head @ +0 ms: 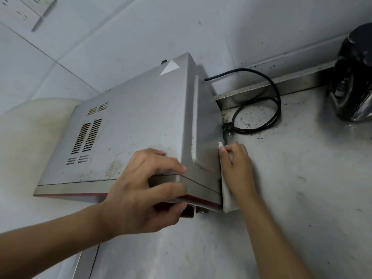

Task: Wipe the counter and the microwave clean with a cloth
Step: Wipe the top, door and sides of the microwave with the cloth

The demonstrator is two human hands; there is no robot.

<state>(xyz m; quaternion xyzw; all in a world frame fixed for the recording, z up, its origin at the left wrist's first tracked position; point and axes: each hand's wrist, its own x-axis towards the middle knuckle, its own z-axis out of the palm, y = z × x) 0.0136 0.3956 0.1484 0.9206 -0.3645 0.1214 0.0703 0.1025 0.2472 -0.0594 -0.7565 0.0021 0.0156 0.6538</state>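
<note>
A silver microwave (130, 125) with a red front edge stands on the steel counter (291, 188), its top stained near the front. My left hand (145, 192) grips the microwave's front right corner, fingers over the top and front. My right hand (237, 168) presses a white cloth (227, 196) flat against the microwave's right side wall, low by the counter. Most of the cloth is hidden under the hand.
The microwave's black power cord (259, 109) lies coiled on the counter behind my right hand, among dark specks of dirt. A black appliance (354, 77) stands at the far right by the tiled wall. A wall socket (30, 11) sits top left.
</note>
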